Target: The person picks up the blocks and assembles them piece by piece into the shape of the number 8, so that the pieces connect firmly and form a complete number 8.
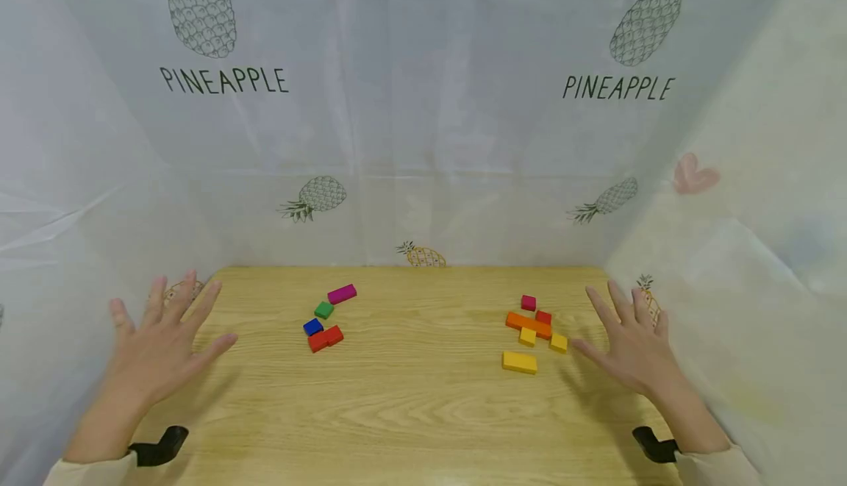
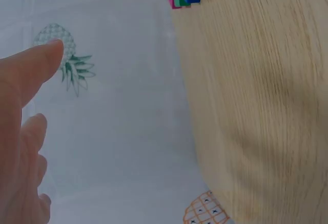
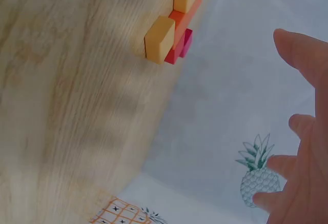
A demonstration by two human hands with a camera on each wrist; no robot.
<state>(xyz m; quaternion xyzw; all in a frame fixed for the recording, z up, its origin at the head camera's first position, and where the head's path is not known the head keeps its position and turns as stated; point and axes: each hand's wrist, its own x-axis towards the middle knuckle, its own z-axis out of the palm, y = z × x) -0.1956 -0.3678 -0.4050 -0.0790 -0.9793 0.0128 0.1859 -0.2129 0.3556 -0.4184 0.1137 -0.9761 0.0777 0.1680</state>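
I have the left hand (image 1: 162, 350) at the left edge of the wooden table (image 1: 423, 412), open, its fingers straight and spread wide, and the right hand (image 1: 635, 350) at the right edge, also open, fingers fanned. On the left side of the table I see a magenta block (image 1: 342, 294) farthest back, then a green block (image 1: 324, 310), then a blue block (image 1: 314, 327), with two red blocks (image 1: 320, 341) together at the near end; this group lies nearest the left hand, apart from it. Over on my right, a crimson cube (image 1: 528, 303) sits at the back, a red cube (image 1: 543, 317) is at the far side of a long orange block (image 1: 520, 321), and one yellow cube (image 1: 527, 337) is at its near side. A second yellow cube (image 1: 559, 343) lies by the orange block's right end, and my head view puts the right thumb (image 1: 589, 352) just beside it, though I cannot tell how high the thumb hangs. A longer yellow block (image 1: 519, 362) lies nearest to me. Each wrist wears a black strap (image 1: 162, 448), and a pale sheet (image 1: 423, 118) printed with pineapples rises behind the table
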